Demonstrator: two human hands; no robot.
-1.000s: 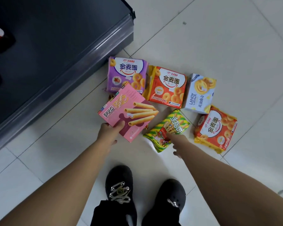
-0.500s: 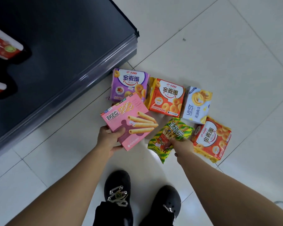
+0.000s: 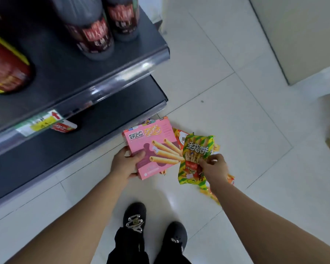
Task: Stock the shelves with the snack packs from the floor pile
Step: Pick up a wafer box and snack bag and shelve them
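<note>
My left hand (image 3: 125, 164) grips a pink box of egg-roll wafers (image 3: 154, 147) by its near left corner, lifted off the floor. My right hand (image 3: 214, 168) pinches a green-and-yellow striped snack bag (image 3: 196, 155), also raised. Beneath and behind them the floor pile is mostly hidden; an orange pack (image 3: 179, 137) peeks out between the two held items, and another orange pack's edge (image 3: 212, 193) shows under my right forearm. Grey shelves stand to the left, the upper shelf (image 3: 111, 77) above the lower shelf (image 3: 95, 126).
Dark bottles with red labels (image 3: 91, 33) stand on the upper shelf, and a red pack (image 3: 6, 71) at its far left. A price tag (image 3: 42, 122) hangs on the shelf edge. A beige cabinet (image 3: 303, 35) stands at right. My black shoes (image 3: 135, 220) are on the white tiles.
Both hands have lifted their packs off the floor and the view has risen, bringing the upper shelf with bottles into sight. The rest of the pile is now mostly covered.
</note>
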